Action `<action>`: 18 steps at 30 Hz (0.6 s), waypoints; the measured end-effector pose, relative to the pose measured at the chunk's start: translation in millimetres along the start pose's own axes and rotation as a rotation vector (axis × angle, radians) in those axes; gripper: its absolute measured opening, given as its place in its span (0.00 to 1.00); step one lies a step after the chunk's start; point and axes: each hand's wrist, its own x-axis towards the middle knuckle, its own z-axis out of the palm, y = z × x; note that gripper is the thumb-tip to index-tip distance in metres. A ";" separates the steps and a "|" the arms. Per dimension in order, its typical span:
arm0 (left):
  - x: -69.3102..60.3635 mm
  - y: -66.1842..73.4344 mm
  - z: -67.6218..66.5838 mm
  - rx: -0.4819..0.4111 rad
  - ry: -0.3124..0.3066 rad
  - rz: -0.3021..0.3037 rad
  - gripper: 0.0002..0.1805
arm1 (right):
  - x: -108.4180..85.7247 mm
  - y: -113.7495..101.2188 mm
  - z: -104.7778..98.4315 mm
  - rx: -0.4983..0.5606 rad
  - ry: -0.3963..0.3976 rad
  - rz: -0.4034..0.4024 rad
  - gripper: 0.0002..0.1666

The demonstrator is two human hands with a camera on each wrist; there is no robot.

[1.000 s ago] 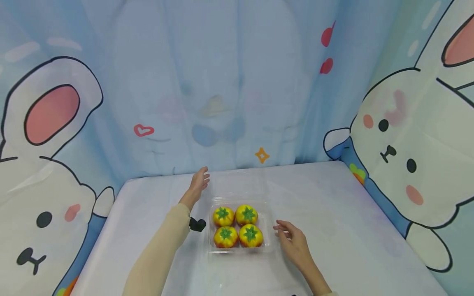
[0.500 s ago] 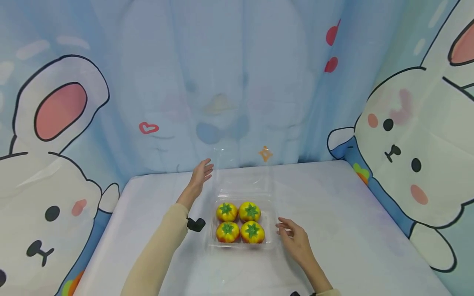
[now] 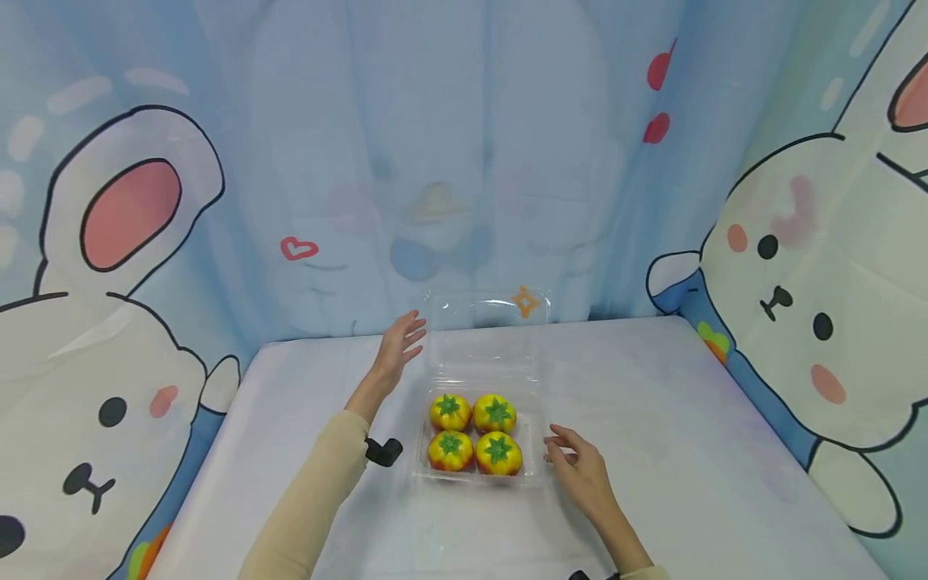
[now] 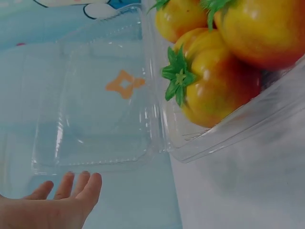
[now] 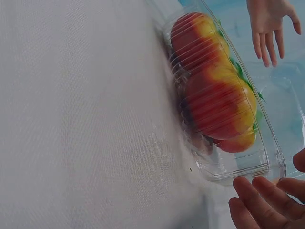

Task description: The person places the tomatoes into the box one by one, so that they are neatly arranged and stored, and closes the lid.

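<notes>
A clear plastic clamshell box (image 3: 532, 463) stands on the table, holding several yellow-and-red, tomato-like fruits (image 3: 499, 453) with green star-shaped leaves. Its see-through lid (image 3: 486, 350) rises at the back, tilted up from the hinge. Beside the lid's left edge is my left hand (image 3: 398, 346), fingers extended; the left wrist view has its fingertips (image 4: 95, 179) close to the lid, and contact is unclear. My right hand (image 3: 580, 475) is at the box's right side with loosely bent fingers. In the right wrist view its fingertips (image 5: 242, 186) are near a box corner; touching cannot be told.
A white cloth (image 3: 652, 403) covers the table. Behind it hangs a blue curtain (image 3: 348, 161) with printed white rabbits (image 3: 870, 298) on both sides. A dark wrist device (image 3: 384, 452) sits at the left cuff.
The lid has swung from lying low at the back to standing more upright. My left hand has risen slightly with it. My right hand stays beside the box. The view has shifted a little.
</notes>
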 end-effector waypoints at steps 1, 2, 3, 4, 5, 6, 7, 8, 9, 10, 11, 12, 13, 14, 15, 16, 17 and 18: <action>-1.3 0.0 0.1 0.008 -0.003 0.004 0.33 | 0.1 0.0 0.5 0.000 -0.003 0.004 0.22; -2.3 -0.2 0.0 0.012 -0.005 0.005 0.33 | 0.3 -0.2 0.8 0.002 -0.005 0.006 0.22; -3.2 -0.5 -0.4 0.019 -0.010 0.007 0.33 | 0.8 -0.7 1.1 0.003 -0.007 0.007 0.23; -3.3 -0.8 -0.2 0.027 -0.010 0.009 0.32 | 1.1 -1.2 1.1 0.006 -0.007 0.009 0.23; -2.1 -3.4 -0.5 0.033 -0.003 0.014 0.33 | 1.5 -1.6 0.9 0.008 -0.007 0.011 0.23; -3.2 -2.7 -0.6 0.043 -0.008 0.019 0.33 | 1.5 -2.3 0.9 0.009 -0.007 0.017 0.23; -4.6 -2.3 -0.8 0.052 -0.012 0.026 0.33 | 1.5 -2.7 0.8 0.010 -0.008 0.021 0.23; -5.8 -2.2 -1.2 0.056 -0.017 0.031 0.33 | 1.4 -2.9 0.7 0.013 -0.009 0.022 0.23; -7.2 -2.2 -1.6 0.061 -0.020 0.038 0.33 | 1.3 -2.8 0.8 0.016 -0.009 0.024 0.23; -8.7 -2.1 -1.9 0.067 -0.023 0.044 0.33 | 1.1 -2.6 0.8 0.021 -0.010 0.027 0.23; -10.6 -2.0 -2.1 0.076 -0.026 0.052 0.33 | 0.9 -2.5 0.9 0.024 -0.010 0.029 0.23; -12.0 -2.3 -2.6 0.086 -0.030 0.060 0.33 | 0.9 -2.0 1.0 0.028 -0.009 0.030 0.23; -13.6 -3.0 -3.2 0.089 -0.032 0.066 0.32 | 0.9 -1.7 1.2 0.030 -0.010 0.029 0.23; -15.3 -3.7 -3.8 0.093 -0.036 0.073 0.32 | 0.9 -1.3 1.4 0.031 -0.009 0.028 0.23; -17.1 -4.4 -4.4 0.097 -0.036 0.079 0.32 | 0.9 -1.2 1.5 0.034 -0.009 0.027 0.23; -19.1 -5.1 -5.0 0.100 -0.038 0.085 0.32 | 0.9 -0.9 1.7 0.034 -0.008 0.026 0.23; -21.5 -5.7 -5.6 0.103 -0.043 0.091 0.32 | 1.0 -0.8 1.8 0.034 -0.007 0.026 0.23; -23.9 -6.3 -6.2 0.103 -0.048 0.098 0.32 | 1.2 -0.4 1.9 0.037 -0.007 0.025 0.23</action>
